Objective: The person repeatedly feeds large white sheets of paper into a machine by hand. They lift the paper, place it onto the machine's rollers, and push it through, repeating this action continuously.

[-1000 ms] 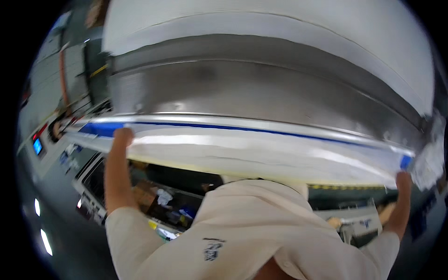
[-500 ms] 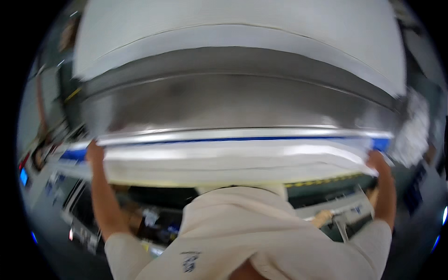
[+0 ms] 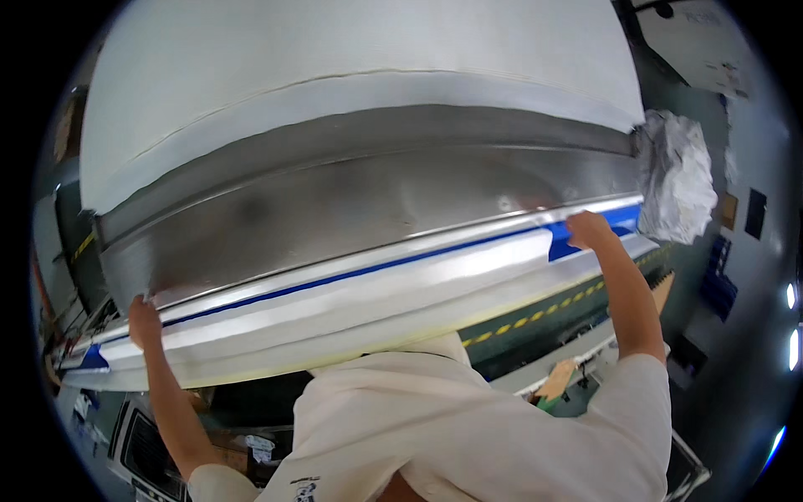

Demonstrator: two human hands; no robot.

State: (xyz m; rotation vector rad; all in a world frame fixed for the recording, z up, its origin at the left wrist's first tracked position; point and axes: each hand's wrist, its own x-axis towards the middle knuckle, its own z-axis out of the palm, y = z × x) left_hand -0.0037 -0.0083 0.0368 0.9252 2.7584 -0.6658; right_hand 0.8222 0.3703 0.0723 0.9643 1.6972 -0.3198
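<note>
A long white sheet lies across a blue surface, which shows at both ends and as a thin strip along the sheet's far edge. Beyond it runs a shiny metal rail at the foot of a wide grey metal panel. My left hand is closed at the rail's left end, by the sheet's left part. On the right, my right hand is closed over the blue surface by the rail, just past the sheet's right edge. What the fingers of either hand grip is hidden.
A broad white cloth spreads beyond the metal panel. Crumpled whitish plastic hangs at its right end. Below the near edge are a yellow-and-black striped line and a dark machine at the lower left.
The view has turned, so the rail now slopes up to the right. My right hand has left the sheet's lifted right corner and is at the rail; the sheet lies flatter, uncovering more blue.
</note>
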